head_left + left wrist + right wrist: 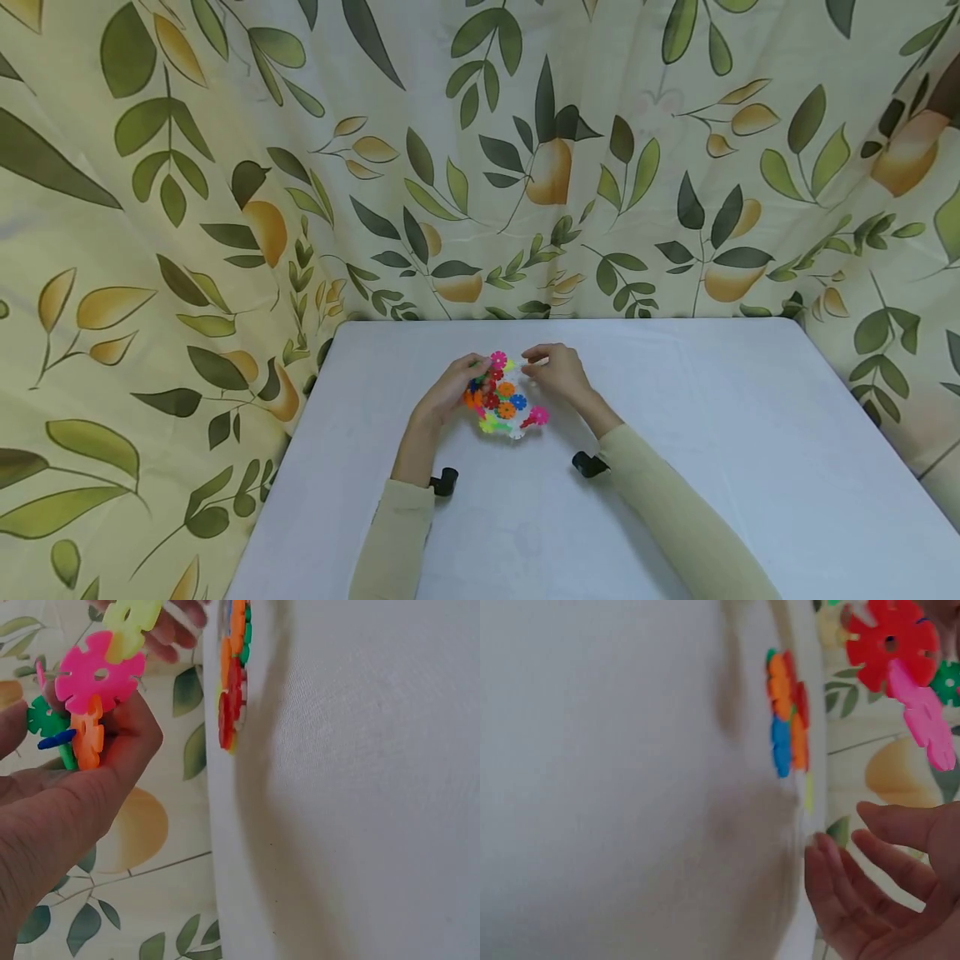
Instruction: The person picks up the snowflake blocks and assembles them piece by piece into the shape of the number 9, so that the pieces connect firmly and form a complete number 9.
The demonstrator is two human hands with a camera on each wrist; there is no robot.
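Observation:
My left hand grips a cluster of interlocking snowflake discs between thumb and fingers, raised over the table. In the left wrist view a pink disc faces out, with a yellow disc slotted at its upper edge. Orange, green and blue discs sit lower in the cluster, against the palm. A red disc and a pink one show in the right wrist view. My right hand hovers right of the cluster, its fingers loosely bent and nothing between them.
Loose snowflake discs in several colours lie on the white table below and between the hands. A leaf-patterned curtain hangs along the table's far edge. Each wrist carries a small black camera.

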